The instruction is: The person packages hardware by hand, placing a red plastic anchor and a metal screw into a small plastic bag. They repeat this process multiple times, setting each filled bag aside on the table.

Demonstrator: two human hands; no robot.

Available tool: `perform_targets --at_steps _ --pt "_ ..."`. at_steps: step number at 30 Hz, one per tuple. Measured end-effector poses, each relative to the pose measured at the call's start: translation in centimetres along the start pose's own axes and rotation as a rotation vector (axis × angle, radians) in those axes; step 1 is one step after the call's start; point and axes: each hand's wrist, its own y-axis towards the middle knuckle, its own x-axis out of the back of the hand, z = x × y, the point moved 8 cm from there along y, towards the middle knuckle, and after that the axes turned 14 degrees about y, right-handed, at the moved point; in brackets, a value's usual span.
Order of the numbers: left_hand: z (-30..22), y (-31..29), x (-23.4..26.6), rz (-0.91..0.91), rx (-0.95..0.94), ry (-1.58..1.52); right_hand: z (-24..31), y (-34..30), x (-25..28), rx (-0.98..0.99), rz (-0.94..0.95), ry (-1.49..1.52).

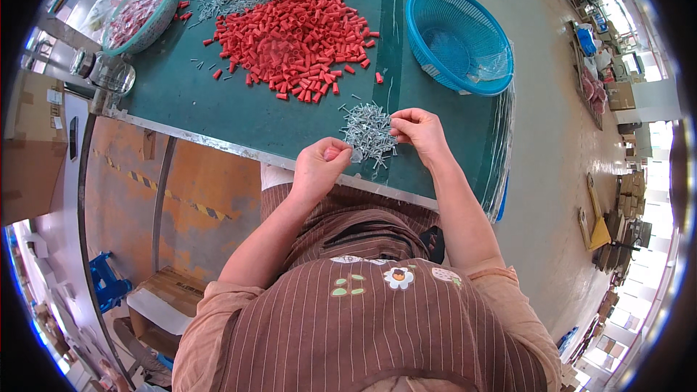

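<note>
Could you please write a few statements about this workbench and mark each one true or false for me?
1. The red pieces lie in a heap on the green tabletop. True.
2. The right hand has its fingertips at the edge of a small pile of metal fasteners. True.
3. That small pile lies beyond the red pieces, farther from the person. False: it lies nearer to the person.
4. The blue basket is to the right of the red pieces. True.
5. Both hands are inside the blue basket. False: the right hand is at the small pile, and the left hand holds a bit of clear plastic.
</note>
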Motion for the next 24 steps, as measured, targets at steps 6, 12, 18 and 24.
perform_targets --at_steps 6,12,18,24 --pt "-0.7 0.0 -0.2 -0.016 -0.035 0.018 -0.4 -1.3 0.1 -0.147 0.002 0.315" --pt "-1.0 0.7 -0.2 -0.011 -0.019 0.212 1.6 -3.1 -1.5 -0.11 0.106 0.379" --pt "-4.1 0.5 -0.4 -0.103 -0.152 0.31 3.8 -6.7 -5.8 0.082 0.307 -0.074" --pt "-4.1 0.3 -0.9 -0.083 -0.131 0.337 7.3 -8.4 -7.5 0.445 0.199 -0.815"
